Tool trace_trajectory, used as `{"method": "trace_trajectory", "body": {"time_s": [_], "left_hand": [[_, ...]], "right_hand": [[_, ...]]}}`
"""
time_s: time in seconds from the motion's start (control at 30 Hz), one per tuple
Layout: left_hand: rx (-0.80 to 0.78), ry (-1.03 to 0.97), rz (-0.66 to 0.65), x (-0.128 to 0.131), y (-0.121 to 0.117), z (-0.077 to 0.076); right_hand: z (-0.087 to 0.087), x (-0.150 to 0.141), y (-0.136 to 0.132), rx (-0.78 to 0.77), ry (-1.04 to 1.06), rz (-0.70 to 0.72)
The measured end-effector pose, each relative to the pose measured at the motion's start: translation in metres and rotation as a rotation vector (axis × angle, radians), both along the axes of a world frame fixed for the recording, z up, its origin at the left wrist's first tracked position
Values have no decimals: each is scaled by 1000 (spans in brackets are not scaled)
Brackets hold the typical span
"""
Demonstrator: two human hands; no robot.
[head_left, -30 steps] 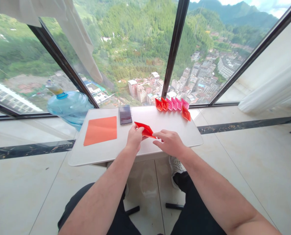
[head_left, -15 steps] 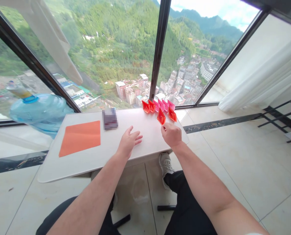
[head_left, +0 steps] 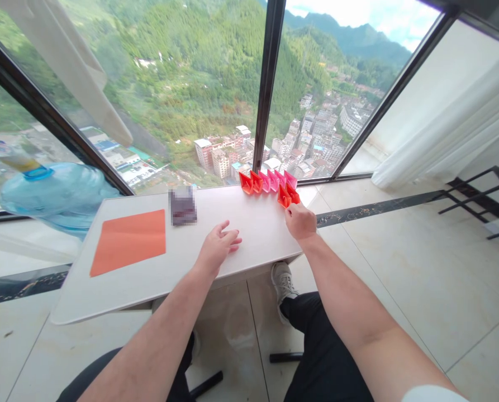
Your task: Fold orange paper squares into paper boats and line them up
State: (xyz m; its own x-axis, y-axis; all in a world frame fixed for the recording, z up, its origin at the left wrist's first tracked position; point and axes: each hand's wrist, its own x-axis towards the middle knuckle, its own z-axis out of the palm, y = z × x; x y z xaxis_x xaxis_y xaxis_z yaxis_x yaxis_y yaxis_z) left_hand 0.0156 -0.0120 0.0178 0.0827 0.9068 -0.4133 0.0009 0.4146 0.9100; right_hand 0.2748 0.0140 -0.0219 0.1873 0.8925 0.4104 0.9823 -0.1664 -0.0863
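My right hand [head_left: 302,221] pinches the near end of a red paper boat [head_left: 284,197] at the right end of the table. That boat sits side by side with another red paper boat [head_left: 293,194]. Behind them, along the window edge, stands a row of folded paper boats, red ones [head_left: 246,183] on the left and pink ones [head_left: 271,181] on the right. Over the middle of the white table [head_left: 199,279], my left hand [head_left: 219,245] holds nothing, its fingers apart. A flat orange paper sheet [head_left: 129,241] lies to its left.
A dark phone-like object [head_left: 183,206], blurred over, lies behind the orange sheet. A large blue water bottle [head_left: 60,192] stands beyond the table's left end. The window frame [head_left: 269,84] rises behind the table. A black metal rack [head_left: 484,195] is on the floor at right.
My right hand has carried the red boat from between both hands to the right, beside the other red boat. My left hand has let go and opened. The view has swung right.
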Motion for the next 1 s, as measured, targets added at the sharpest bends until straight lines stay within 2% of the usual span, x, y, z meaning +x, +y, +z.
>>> {"method": "trace_trajectory", "body": {"time_s": [0.43,1.0], "left_hand": [[4,20,-12,-2,0,-3],[-4,18,-3,-2,0,1]], "right_hand": [[6,-4,1,-123,34,-39],[9,-7,0,-107,39,-46]]}}
